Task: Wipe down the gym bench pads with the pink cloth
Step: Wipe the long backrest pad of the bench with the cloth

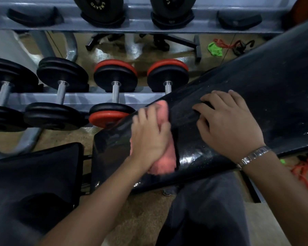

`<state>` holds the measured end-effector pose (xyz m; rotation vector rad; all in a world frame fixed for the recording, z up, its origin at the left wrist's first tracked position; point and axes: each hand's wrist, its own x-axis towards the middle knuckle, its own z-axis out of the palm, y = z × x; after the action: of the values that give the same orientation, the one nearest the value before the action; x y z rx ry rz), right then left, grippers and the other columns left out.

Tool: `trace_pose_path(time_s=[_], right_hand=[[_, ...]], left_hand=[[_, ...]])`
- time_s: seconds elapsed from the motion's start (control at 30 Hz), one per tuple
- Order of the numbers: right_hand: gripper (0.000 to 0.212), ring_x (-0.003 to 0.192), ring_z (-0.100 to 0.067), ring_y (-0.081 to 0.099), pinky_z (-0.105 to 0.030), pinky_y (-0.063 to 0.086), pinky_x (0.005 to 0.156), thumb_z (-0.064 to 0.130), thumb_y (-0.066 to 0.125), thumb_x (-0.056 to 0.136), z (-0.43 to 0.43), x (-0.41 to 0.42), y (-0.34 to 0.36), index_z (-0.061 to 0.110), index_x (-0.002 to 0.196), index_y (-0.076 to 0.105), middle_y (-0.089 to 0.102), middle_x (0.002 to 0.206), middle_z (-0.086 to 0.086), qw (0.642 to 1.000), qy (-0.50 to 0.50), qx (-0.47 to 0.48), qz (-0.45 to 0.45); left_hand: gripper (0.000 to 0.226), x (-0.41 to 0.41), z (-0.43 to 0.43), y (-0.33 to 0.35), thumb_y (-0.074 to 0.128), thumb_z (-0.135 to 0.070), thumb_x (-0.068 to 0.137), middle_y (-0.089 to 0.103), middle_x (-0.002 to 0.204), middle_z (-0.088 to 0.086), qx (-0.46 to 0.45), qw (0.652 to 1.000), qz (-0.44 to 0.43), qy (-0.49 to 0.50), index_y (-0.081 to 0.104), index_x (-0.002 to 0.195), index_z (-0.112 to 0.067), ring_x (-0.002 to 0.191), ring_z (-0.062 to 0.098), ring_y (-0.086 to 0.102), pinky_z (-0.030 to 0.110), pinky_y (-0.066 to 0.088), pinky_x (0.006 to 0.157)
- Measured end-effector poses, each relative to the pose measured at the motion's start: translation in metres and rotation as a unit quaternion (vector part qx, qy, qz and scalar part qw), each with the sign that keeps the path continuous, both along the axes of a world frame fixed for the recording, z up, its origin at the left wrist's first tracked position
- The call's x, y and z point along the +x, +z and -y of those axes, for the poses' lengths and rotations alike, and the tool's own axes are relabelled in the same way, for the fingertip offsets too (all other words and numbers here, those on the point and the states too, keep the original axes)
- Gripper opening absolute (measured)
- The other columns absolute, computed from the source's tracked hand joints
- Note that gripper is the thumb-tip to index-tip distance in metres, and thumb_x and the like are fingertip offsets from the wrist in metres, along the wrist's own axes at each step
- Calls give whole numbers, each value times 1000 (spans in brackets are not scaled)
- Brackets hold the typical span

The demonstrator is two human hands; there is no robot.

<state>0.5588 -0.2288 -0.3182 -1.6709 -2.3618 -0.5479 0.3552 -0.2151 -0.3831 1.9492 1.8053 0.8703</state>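
A long black bench back pad (267,96) slopes up from the lower middle toward the upper right, glossy and speckled with droplets. My left hand (149,134) presses a folded pink cloth (164,163) flat against the pad's lower end; the hand is blurred with motion and covers most of the cloth. My right hand (226,121) rests palm down on the pad further up, fingers spread, with a metal watch on the wrist. A second black seat pad (34,174) lies at the lower left, separated from the back pad by a narrow gap.
A grey dumbbell rack (75,99) stands just behind the bench, holding black and red-and-black dumbbells (115,80). A green cloth (214,49) and orange bands lie on the floor at upper right. My dark-trousered leg (206,210) is below the pad.
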Motion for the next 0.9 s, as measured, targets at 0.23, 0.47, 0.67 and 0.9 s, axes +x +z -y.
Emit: trace_pose_path(time_s=[0.23,0.47,0.67,0.9], right_hand=[[39,128,-36,57,-58,35,117,28,44,94,-1,-1,1,16,119,72,66,127,-11,1000,-5,-8,6],[40,128,-36,56,-59,35,116,30,43,93,-1,-2,2,17,119,71,66,126,-10,1000,-14,-19,9],[39,128,-35,56,-59,35,116,30,44,93,0,-3,3,17,118,71,66,126,-10,1000,-17,-21,9],[39,127,-36,57,-59,36,115,30,44,93,1,-4,3,17,118,71,66,125,-10,1000,-19,-23,11]], left_hand=[[59,-44,-29,-16,44,-34,87,55,134,9,65,982,-31,-174,54,141,-12,121,33,53,46,41,108],[58,2,-40,8,37,-43,91,52,133,8,32,995,-2,-95,51,141,-17,121,33,50,46,40,105],[50,-19,-75,3,37,-43,92,55,132,7,-25,996,-14,-81,53,134,-21,124,35,53,50,42,107],[53,-4,-67,4,40,-39,91,54,133,1,49,986,37,-152,53,140,-23,121,28,51,42,40,103]])
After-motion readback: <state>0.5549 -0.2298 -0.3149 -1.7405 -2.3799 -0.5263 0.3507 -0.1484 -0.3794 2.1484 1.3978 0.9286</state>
